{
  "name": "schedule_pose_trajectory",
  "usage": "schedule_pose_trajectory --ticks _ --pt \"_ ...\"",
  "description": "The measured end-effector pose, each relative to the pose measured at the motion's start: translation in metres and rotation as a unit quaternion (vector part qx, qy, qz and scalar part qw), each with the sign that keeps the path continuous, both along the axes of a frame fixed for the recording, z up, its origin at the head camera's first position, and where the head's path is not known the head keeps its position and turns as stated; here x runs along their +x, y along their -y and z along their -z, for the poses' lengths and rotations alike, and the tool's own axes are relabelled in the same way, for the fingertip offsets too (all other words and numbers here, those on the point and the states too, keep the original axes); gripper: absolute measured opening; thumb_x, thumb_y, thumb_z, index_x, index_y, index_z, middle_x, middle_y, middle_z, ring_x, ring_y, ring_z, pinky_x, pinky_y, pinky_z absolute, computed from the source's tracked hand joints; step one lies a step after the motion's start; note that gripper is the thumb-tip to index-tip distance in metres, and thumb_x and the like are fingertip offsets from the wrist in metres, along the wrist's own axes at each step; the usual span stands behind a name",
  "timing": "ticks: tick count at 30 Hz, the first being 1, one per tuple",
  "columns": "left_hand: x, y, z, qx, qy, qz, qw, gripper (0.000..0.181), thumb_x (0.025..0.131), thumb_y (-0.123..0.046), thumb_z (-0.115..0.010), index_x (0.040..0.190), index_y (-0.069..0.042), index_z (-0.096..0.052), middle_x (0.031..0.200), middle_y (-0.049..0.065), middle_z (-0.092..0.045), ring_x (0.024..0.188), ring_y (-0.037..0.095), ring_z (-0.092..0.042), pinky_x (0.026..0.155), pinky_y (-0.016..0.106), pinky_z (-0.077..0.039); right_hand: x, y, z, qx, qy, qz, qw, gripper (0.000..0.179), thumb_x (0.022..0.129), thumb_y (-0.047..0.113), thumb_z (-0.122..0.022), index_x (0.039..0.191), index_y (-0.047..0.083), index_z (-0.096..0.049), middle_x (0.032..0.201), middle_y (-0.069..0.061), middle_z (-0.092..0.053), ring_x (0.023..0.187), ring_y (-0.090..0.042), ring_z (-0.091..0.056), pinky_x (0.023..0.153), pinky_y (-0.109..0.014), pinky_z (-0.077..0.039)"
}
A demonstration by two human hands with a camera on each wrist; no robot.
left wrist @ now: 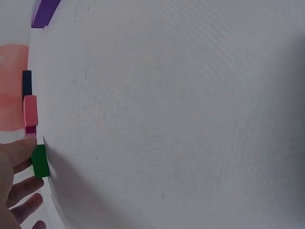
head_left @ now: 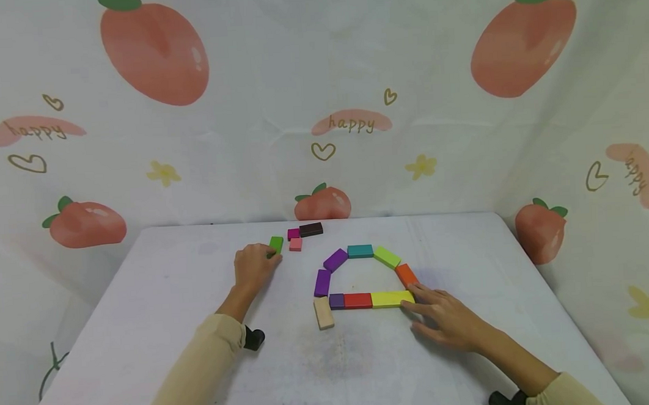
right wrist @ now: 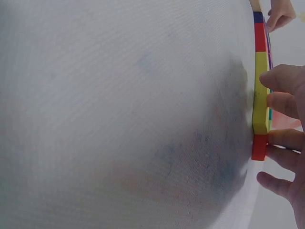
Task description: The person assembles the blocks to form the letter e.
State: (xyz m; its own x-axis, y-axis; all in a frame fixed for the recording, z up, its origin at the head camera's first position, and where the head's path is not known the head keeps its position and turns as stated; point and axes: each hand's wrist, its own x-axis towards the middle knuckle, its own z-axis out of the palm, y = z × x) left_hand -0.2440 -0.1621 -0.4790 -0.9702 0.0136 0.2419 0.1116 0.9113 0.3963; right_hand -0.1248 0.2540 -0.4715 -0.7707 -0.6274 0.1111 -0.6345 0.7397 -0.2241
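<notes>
My left hand point(head_left: 255, 266) pinches a green block point(head_left: 276, 244) at the far left of the table; the left wrist view shows its thumb and fingers around the green block point(left wrist: 40, 161). Fingers of my right hand point(head_left: 446, 318) lie spread and fairly straight at the right end of a yellow block point(head_left: 390, 299). They also reach the lower end of an orange block point(head_left: 405, 275). The right wrist view has the thumb over the yellow block point(right wrist: 260, 95), with other fingertips by a red-looking block point(right wrist: 259, 147). The fingers partly cover where these blocks meet.
Left of the yellow lie red point(head_left: 358, 301), dark purple point(head_left: 337, 301) and wooden point(head_left: 323, 313) blocks. Purple point(head_left: 322, 283), violet point(head_left: 335, 260), teal point(head_left: 360, 251) and lime point(head_left: 387, 257) blocks arc above. Pink point(head_left: 295, 245), magenta point(head_left: 293, 233) and black point(head_left: 311, 229) blocks sit farther back.
</notes>
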Motion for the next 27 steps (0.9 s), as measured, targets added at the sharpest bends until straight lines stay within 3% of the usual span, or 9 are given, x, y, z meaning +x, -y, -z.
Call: schedule_pose_trajectory --ticks 10,20,27 --pt "0.006 0.006 0.001 0.030 0.001 0.002 0.9996 0.030 0.088 -0.017 -0.075 0.112 0.002 -0.074 0.105 0.019 -0.073 0.092 0.034 -0.068 0.078 0.047 -0.053 0.000 -0.001 0.000 0.002 -0.003 0.002 1.0000 0.044 0.088 0.028 -0.075 0.129 0.012 -0.069 0.142 -0.022 -0.053 0.127 -0.038 -0.055 0.095 -0.059 -0.049" --pt "0.013 0.020 0.004 0.116 0.012 0.023 0.9929 0.056 0.086 -0.009 -0.075 0.138 0.000 -0.056 0.113 0.022 -0.071 0.110 0.041 -0.064 0.094 0.056 -0.049 0.001 -0.001 0.000 -0.002 -0.002 0.000 1.0000 0.044 0.088 0.027 -0.075 0.129 0.011 -0.069 0.142 -0.021 -0.054 0.126 -0.039 -0.055 0.095 -0.059 -0.048" --pt "0.026 0.025 0.002 0.156 -0.022 0.079 0.9843 0.061 0.082 -0.005 -0.078 0.138 -0.001 -0.055 0.107 0.021 -0.073 0.112 0.042 -0.063 0.101 0.061 -0.042 0.000 -0.001 0.001 -0.005 0.000 0.001 1.0000 0.044 0.088 0.028 -0.075 0.130 0.012 -0.068 0.143 -0.021 -0.053 0.128 -0.038 -0.054 0.096 -0.059 -0.048"
